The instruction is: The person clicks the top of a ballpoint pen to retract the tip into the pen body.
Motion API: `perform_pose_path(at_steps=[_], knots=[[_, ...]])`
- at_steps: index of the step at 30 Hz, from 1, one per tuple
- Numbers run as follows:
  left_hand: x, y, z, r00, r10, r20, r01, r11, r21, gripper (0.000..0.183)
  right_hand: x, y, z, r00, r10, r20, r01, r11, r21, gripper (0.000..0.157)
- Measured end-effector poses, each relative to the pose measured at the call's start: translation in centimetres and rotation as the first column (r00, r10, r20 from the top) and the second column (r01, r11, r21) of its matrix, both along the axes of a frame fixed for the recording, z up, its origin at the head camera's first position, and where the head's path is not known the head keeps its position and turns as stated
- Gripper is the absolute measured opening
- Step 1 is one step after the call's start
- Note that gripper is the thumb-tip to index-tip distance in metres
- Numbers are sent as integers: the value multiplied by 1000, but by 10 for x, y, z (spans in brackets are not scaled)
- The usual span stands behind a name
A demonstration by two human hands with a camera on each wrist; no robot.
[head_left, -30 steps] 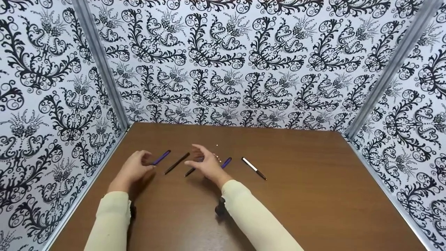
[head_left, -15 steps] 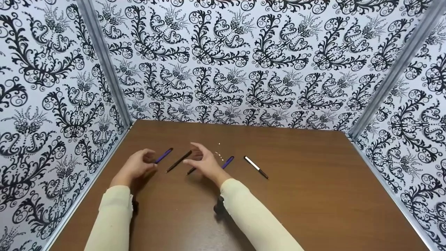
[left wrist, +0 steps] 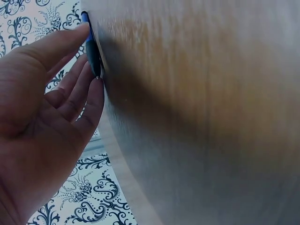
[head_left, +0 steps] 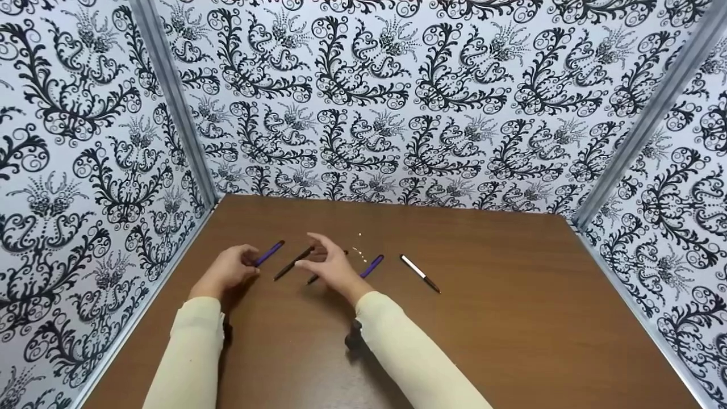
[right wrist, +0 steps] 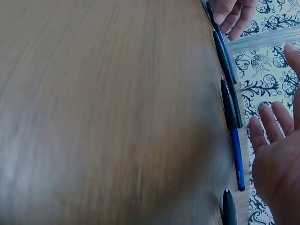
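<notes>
Currently, L hand (head_left: 227, 267) is at a blue pen (head_left: 270, 253); if gripping, I can't tell. R hand (head_left: 334, 269) holds nothing, nr. a black pen (head_left: 285, 269).

There are five pens (head_left: 420, 274) and one table (head_left: 539, 295).

We see bare left hand (head_left: 224, 271) and bare right hand (head_left: 336, 271). On left, long pale cream cloth sleeve (head_left: 190, 346): plain, fold line near hand, tiny dark speck on top. On right, matching long cream cloth sleeve (head_left: 417, 352). Both look crinkly on inner edge. We spot small lumpy black thing (head_left: 354, 341) under right one, smaller dark bit (head_left: 228, 329) peeking by left one.
</notes>
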State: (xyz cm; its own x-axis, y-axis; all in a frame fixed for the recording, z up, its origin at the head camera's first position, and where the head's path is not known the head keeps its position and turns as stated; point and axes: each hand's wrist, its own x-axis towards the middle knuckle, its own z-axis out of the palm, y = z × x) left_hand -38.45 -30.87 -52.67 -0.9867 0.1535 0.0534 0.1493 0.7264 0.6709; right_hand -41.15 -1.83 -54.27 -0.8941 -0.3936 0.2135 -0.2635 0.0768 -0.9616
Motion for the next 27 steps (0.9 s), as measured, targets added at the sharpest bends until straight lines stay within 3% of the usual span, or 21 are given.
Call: perform_pose_path(at_steps=[7,13,19,27], knots=[[-3,2,0,998,-19,-55,16,998,-59,35,5,-3,3,1000,3,18,-3,1000,-6,75],[-3,4,0,1000,-5,-25,3,997,-75,33,6,-6,3,1000,0,5,0,1000,-26,73],[-3,3,-2,999,-6,-46,2,997,-82,31,6,-7,3,1000,-7,4,7,999,-43,73],[-2,4,-3,1000,15,-25,-16,997,-73,33,5,-7,1,1000,-11,-9,11,1000,-13,75]])
